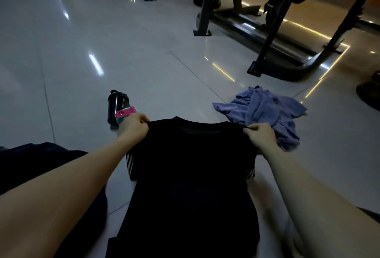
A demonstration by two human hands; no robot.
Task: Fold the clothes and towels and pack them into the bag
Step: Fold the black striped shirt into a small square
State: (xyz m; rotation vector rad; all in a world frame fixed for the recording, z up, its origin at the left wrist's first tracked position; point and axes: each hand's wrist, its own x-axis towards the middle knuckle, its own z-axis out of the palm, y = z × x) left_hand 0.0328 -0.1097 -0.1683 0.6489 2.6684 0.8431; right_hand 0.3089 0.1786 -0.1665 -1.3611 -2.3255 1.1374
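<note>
Shirt: the black T-shirt (191, 175) was in the centre of the view, held up by its two shoulders, collar at 12 o'clock and hem toward 6 o'clock, near the person. Its lower part ran out of the picture, so I cannot tell if it touched the floor.
Sleeves: one white-striped sleeve (129, 165) showed at 9 o'clock of the shirt and a second one at 3 o'clock. Both seemed turned in behind the body, so approx. one fold step was done.
Left hand: the left hand (134, 127) was narrow, thumb & fingers pinching the shoulder at 10 o'clock of the shirt.
Right hand: the right hand (260, 136) was also narrow, pinching the other shoulder at 2 o'clock, w/ nothing else in it.
Purple cloth: a purple garment (265, 111) lay crumpled on the floor at 1–2 o'clock, just behind the right hand, not folded.
Bottle: a black bottle (116, 106) stood at 10–11 o'clock, beyond the left hand. A pink-and-teal item (125, 112) was just beside it, partly hidden by the hand; I cannot tell what it was.
Dark mass: some dark fabric (41, 161) lay at 9 o'clock beside the left forearm. Bag or clothing, I cannot tell.
Floor: pale glossy tiles (144, 62), w/ gym machine frames (267, 31) far off at 1 o'clock.
Progress: early, in my judgement. No folded pile was seen, nothing was seen packed, and no bag was clearly identified. The shirt was in mid-fold. Left to do: finish it, fold the purple piece & any towels, then pack all.
</note>
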